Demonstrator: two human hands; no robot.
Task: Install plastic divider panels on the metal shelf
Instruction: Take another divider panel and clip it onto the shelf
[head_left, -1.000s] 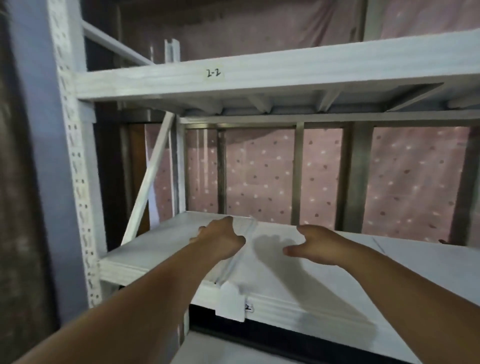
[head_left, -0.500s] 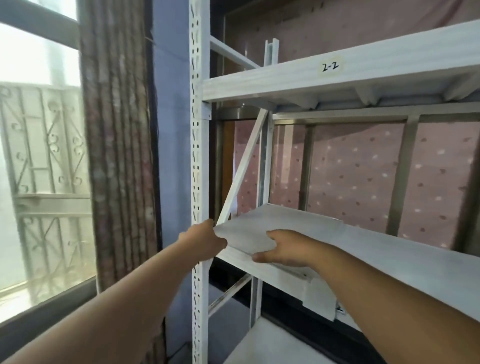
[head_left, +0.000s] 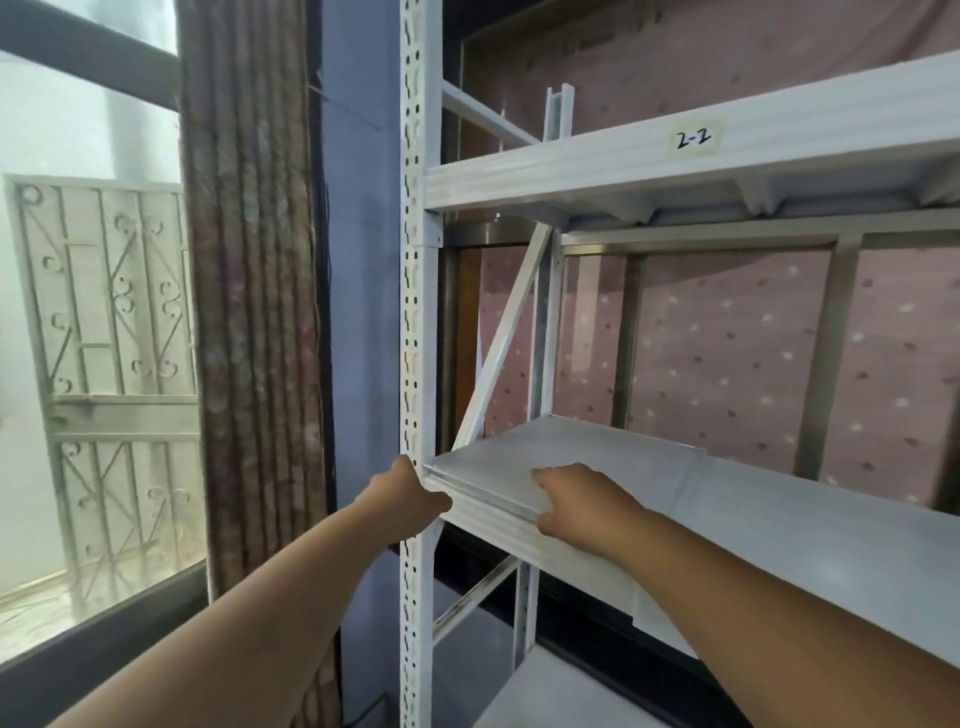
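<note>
Left hand (head_left: 410, 496) wraps the front corner where the white perforated steel upright (head_left: 415, 322) meets the shelf, fingers curled shut around the near left corner of the flat pale grey plastic panel (head_left: 524, 462), probably to pin that corner against the post so the sheet squares up. Just right of that hand the panel lies flat on the white metal shelf board (head_left: 779, 525), its left edge at the shelf's end. Further right, the right hand (head_left: 576, 501) lies palm-down on the panel's front edge, thumb hooked beneath the lip, gripping it; that hold looks meant for sliding or pressing the sheet home. Above both hands, the upper beam carries a paper label marked 2-2 (head_left: 693, 139).
</note>
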